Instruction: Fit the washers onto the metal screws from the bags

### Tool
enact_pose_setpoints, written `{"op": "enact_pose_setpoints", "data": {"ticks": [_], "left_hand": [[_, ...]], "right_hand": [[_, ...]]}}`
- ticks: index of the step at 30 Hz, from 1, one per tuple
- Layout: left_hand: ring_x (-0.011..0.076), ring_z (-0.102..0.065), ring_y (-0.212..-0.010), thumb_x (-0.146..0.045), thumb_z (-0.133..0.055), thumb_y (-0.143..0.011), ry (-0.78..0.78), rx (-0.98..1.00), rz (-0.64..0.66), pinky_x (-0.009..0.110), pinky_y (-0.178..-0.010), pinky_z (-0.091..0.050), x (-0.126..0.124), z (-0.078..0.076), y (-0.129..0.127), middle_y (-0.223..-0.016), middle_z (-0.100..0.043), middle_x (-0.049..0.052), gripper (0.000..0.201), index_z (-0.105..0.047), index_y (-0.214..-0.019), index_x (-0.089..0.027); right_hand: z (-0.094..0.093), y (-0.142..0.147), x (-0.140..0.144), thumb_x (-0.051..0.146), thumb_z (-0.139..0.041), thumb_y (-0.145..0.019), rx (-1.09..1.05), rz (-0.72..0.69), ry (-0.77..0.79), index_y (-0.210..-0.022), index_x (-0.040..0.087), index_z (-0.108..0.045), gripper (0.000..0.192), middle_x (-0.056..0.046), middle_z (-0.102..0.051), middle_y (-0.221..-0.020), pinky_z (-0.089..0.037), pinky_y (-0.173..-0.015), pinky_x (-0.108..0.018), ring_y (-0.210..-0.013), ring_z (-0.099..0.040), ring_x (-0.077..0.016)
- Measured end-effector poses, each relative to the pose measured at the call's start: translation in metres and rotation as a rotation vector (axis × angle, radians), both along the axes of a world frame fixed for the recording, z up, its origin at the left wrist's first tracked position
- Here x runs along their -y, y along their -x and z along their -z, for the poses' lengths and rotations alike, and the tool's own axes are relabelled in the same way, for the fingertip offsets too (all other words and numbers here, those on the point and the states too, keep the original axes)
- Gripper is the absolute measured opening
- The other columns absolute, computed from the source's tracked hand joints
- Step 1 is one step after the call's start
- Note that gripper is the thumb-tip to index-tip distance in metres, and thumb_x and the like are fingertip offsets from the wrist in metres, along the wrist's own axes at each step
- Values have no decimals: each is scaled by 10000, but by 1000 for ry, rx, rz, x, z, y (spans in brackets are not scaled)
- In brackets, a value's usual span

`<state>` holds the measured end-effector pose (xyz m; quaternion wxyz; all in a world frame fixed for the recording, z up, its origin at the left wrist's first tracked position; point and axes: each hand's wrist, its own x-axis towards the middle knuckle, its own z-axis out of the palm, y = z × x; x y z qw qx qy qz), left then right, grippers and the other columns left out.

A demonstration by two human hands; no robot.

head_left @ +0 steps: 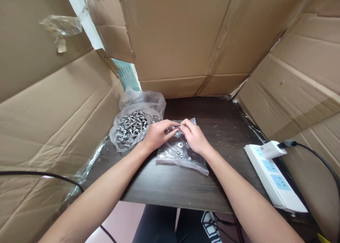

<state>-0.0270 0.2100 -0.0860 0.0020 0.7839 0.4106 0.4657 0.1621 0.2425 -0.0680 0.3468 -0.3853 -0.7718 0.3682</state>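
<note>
The flat clear zip bag (198,167) on the dark tabletop (148,184) serves as the landmark, and both hands meet just above its far part. The left hand (158,134) comes in over the bag's left side, its thumb and fingers curled around a few small metal pieces (171,128) that show in the gap between them. The right hand (194,138) comes in over the bag's right side with thumb and index finger nearly together, apparently pinching the end of one small fastener (179,127). That fastener sits over the bag's far half, right where the two sets of fingertips meet, so neither hand is clearly nearer; its long axis seems to run sideways from one hand toward the other, though it is too small to be sure. Loose washers (180,145) show through the plastic nearer the bag's sealed edge, below the fingertips in the view. Left of the zip bag, just beside the left hand, an open plastic bag (113,133) holds a heap of bolts (133,125). A white power strip (276,181) lies well to the right of the zip bag. The fingers hide most of the held pieces, so their count and any threading cannot be told, and the left hand and forearm cover part of the bolt bag's near right side.
</note>
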Motion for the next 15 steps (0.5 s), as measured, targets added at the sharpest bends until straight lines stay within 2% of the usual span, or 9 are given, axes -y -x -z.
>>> {"op": "enact_pose_setpoints", "data": {"ticks": [5, 10, 15], "left_hand": [[118, -722, -736, -257, -682, -974, 24, -5, 35, 194, -636, -563, 1, -2, -2, -957, -787, 45, 139, -737, -1065, -167], [137, -747, -794, -251, -677, -975, 14, 15, 33, 203, -652, -577, 1, -1, -2, -967, -790, 48, 126, -734, -1050, -167], [132, -759, -824, -232, -687, -961, 54, 77, 38, 193, -677, -597, 2, 0, -3, -993, -791, 41, 192, -694, -1145, -175]], "right_hand": [[-1, 0, 1, 478, -359, -1000, 55, 15, 1, -636, 228, -406, 444, 8, -472, -614, -318, -621, -300, -622, -465, -161], [-3, 0, 2, 436, -421, -971, 20, -10, -7, -696, 226, -445, 348, 12, -518, -670, -343, -652, -291, -662, -488, -162], [-1, 0, 1, 514, -358, -1000, 75, 55, -20, -643, 226, -420, 463, 2, -485, -620, -321, -636, -309, -633, -483, -170]]}}
